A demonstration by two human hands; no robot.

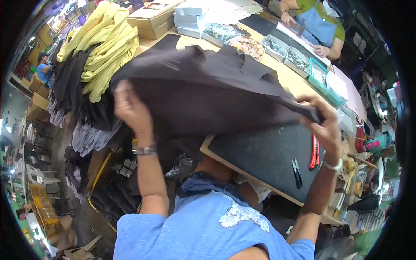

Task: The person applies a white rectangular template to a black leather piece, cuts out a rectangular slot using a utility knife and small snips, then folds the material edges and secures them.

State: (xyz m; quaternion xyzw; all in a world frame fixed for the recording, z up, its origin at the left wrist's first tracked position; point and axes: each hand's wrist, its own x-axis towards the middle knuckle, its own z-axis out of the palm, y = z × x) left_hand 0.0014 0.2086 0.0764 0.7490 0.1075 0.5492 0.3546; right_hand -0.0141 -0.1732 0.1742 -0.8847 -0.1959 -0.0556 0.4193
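Observation:
A wide sheet of dark brown-black cloth [208, 104] stretches between my two hands above the worktable. My left hand [131, 108], slightly smeared by motion, grips its left end. At the right end my right hand [321, 119] pinches a folded edge between thumb and fingers. The cloth's far edge is wavy and lies toward the middle of the table. Below it and nearer to me is a black mat [255, 151], partly covered by the cloth. Snips with dark handles [297, 174] and a red utility knife [314, 151] lie on the mat beside my right forearm.
Yellow cloth [110, 43] is heaped over dark cloth at the left. Cardboard boxes [151, 19] and open trays of small parts [297, 58] line the table's far side, with a teal tray [323, 80] at the right. Across the table a person in a blue apron [318, 26] works.

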